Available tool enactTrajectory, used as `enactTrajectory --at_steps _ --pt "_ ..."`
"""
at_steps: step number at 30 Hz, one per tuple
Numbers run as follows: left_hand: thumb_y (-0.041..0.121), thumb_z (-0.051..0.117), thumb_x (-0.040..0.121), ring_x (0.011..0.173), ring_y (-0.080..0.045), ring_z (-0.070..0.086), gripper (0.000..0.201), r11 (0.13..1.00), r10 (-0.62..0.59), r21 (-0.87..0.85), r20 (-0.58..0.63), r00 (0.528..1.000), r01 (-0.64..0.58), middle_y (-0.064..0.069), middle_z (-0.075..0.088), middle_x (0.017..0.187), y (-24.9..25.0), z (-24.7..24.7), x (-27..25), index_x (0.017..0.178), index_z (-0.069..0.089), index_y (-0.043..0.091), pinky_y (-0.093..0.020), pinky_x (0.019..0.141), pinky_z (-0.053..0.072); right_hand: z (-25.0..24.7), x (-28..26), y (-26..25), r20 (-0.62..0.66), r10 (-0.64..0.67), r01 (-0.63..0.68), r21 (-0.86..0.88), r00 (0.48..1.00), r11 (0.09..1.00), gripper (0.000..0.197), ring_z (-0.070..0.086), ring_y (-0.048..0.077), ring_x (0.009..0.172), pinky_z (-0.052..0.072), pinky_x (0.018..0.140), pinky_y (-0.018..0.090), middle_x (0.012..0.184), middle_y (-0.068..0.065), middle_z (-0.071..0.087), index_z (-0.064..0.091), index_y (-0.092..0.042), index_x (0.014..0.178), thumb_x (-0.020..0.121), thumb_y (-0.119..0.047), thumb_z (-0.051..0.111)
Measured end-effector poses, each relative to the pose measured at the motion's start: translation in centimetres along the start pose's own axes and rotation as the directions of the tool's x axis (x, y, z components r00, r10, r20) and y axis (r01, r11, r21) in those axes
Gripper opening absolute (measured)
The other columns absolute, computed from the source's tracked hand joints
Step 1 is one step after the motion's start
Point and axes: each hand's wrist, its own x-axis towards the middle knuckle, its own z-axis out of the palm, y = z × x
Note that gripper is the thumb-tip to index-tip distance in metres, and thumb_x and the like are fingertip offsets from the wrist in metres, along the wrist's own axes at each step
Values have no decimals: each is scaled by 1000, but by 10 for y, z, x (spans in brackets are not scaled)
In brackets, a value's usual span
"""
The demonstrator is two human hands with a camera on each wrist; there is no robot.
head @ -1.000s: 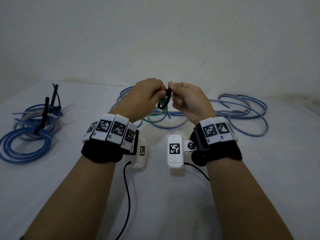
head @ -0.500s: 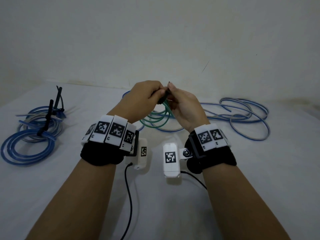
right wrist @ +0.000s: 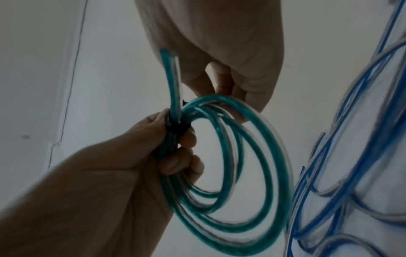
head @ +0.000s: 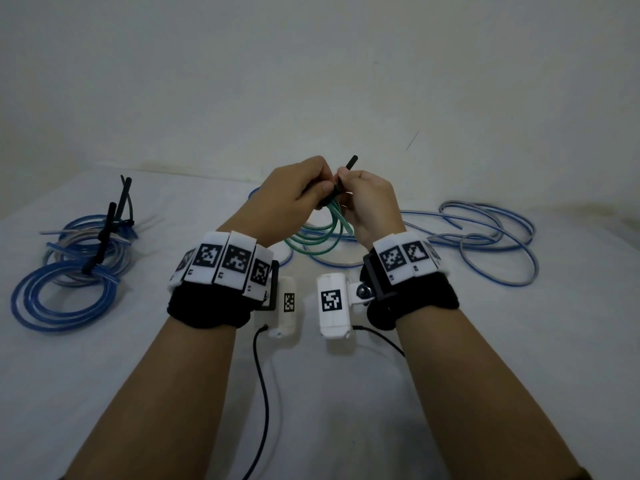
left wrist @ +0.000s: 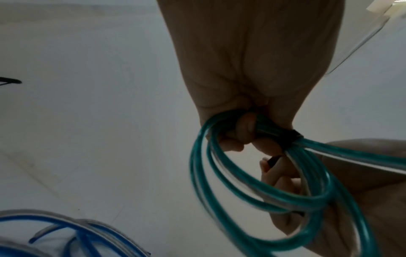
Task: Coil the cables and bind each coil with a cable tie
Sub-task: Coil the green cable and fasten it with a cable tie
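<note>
A green cable coil (head: pixel 317 237) hangs between my hands above the table, with a black cable tie (left wrist: pixel 290 139) wrapped round its strands. My left hand (head: pixel 320 190) grips the coil (right wrist: pixel 252 173) right at the tie (right wrist: pixel 177 128), fingers curled round the bundle. My right hand (head: pixel 341 183) pinches the tie's tail (head: pixel 351 163), which pokes up above its fingers. In the left wrist view the tail's other part (left wrist: pixel 273 160) shows between the right hand's fingers (left wrist: pixel 270 175).
Two blue coils (head: pixel 69 271) bound with black ties (head: pixel 104 237) lie at the left of the white table (head: pixel 346 410). A loose blue cable (head: pixel 485 237) sprawls at the right and behind the hands. A wall rises behind the table.
The tie's tail now sticks up well above my right hand, and the open loop seen earlier sits tight on the coil. Both hands stayed close together.
</note>
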Motion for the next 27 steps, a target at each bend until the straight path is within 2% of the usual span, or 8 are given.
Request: enactTrajectory --at_steps 3,5,7,12,16,20,24,27 --pt "14 46 96 70 -9 54 12 999 -18 -45 -66 998 15 2 62 76 0 -5 0 90 55 10 -18 64 40 8 -1 -8 27 6 -6 19 1000 1000 22 55 27 66 50 60 32 75 15 56 58 -4 75 95 -13 52" --pt "15 45 97 68 1 53 11 998 -34 -47 -116 993 29 6 59 76 -2 -8 1 91 54 11 -10 61 38 11 -4 -13 84 27 -30 30 996 999 23 59 23 60 47 49 27 76 12 60 61 -4 81 96 -20 52" --pt "16 44 98 70 2 53 14 998 -59 -24 -149 987 56 5 59 79 -4 -9 2 94 55 8 -7 61 38 15 -6 -16 138 33 -37 26 990 999 24 62 19 58 47 50 26 73 8 63 62 -5 82 95 -23 53" --pt "15 43 98 76 -16 55 16 999 -46 4 -154 987 48 -4 61 85 -9 -16 0 97 56 5 -10 63 38 26 -9 -16 149 32 -38 39 988 999 14 61 22 62 46 52 27 70 8 62 60 -4 85 94 -13 54" --pt "13 45 97 71 -5 52 15 1000 5 11 -167 986 -3 -1 59 80 -12 -27 -2 93 57 6 -8 63 37 37 -7 -18 133 58 -65 47 989 997 13 59 22 66 46 51 27 73 11 61 60 -1 85 93 -11 55" --pt "14 46 97 67 0 49 15 999 35 44 -158 987 -29 11 54 73 -13 -33 -4 90 58 9 -7 61 36 44 -6 -17 97 76 -82 62 992 995 12 55 22 63 44 50 27 72 12 59 59 1 84 92 -7 55" --pt "17 46 98 65 6 51 15 1000 0 -9 -155 988 -2 11 56 74 -14 -36 -4 90 57 10 -6 61 36 43 -6 -15 87 69 -75 60 994 995 20 53 20 56 45 46 27 68 12 57 60 0 81 94 -14 56" --pt "20 44 98 68 1 51 15 999 -49 -2 -135 990 49 9 56 76 -15 -38 -3 91 55 12 -5 59 36 39 -9 -14 136 73 -81 53 988 995 26 55 17 53 46 51 28 62 7 60 62 -3 78 96 -20 53"
